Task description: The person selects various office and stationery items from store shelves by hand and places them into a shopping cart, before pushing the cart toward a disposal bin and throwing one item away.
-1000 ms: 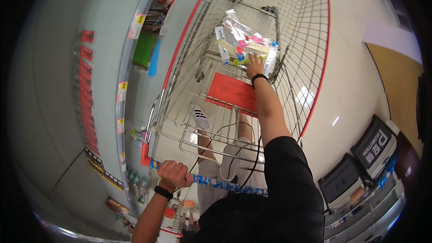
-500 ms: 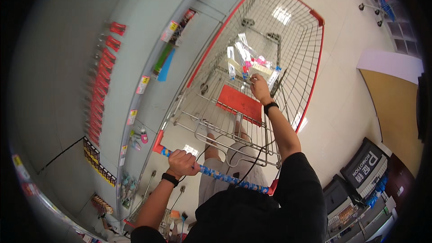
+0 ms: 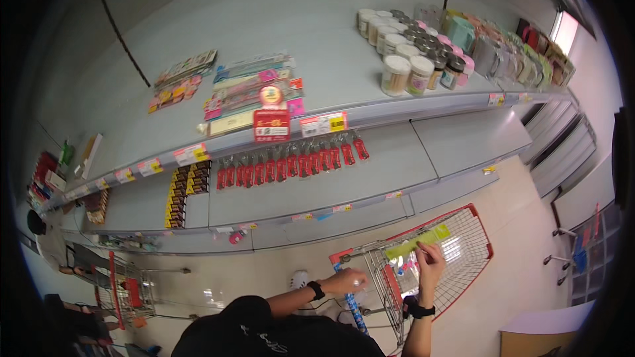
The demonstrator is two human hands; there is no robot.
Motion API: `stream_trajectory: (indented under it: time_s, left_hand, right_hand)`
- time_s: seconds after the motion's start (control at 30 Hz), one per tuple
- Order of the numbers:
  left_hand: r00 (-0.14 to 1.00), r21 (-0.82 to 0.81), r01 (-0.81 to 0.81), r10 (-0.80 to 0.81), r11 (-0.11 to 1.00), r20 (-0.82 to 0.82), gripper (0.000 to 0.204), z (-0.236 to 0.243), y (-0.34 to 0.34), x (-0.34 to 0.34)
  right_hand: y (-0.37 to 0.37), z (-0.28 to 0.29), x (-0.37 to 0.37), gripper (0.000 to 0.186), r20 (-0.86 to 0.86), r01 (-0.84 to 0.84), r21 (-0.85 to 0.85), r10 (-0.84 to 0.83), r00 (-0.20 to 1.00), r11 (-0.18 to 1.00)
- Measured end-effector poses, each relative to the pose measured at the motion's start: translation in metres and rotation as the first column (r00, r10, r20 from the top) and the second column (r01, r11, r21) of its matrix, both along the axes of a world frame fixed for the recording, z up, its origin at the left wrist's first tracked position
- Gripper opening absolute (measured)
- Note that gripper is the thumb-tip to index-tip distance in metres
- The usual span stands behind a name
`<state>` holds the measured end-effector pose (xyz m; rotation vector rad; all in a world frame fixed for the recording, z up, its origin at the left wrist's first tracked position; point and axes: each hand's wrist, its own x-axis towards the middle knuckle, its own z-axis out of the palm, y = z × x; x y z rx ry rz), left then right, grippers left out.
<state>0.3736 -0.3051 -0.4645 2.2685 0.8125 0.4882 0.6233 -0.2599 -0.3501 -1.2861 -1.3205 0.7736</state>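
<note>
My right hand is over the shopping cart, its fingers closed at the edge of a long, flat lime-green packet. Under it, small clear packs with pink and blue parts show inside the basket. My left hand is curled above the blue-patterned cart handle. Its fingers are slightly blurred, and whether they grip the handle I cannot make out. Black bands circle both wrists.
A grey shelf unit stands ahead, bearing lidded jars, mugs, flat packets and red-carded packs. Another cart stands at lower left beside a person. Blue-and-red carts are at right.
The view has swung toward the shelves, so the cart appears lower right. The lime-green packet now shows at my right hand. My left hand was wrapped round the cart handle before.
</note>
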Motion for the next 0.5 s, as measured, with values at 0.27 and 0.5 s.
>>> stream_trajectory:
  time_s: [0.27, 0.5]
  left_hand:
    - [0.363, -0.494, -0.048, 0.476, 0.868, 0.801, 0.030, 0.216, 0.022, -0.157]
    - [0.205, -0.167, -0.528, 0.316, 0.832, 0.926, 0.037, 0.354, 0.032, -0.304]
  right_hand:
    - [0.002, 0.166, -0.228, 0.022, -0.128, -0.261, 0.193, 0.288, 0.949, 0.946]
    - [0.041, 0.256, -0.365, 0.021, -0.087, -0.390, 0.388, 0.454, 0.887, 0.835]
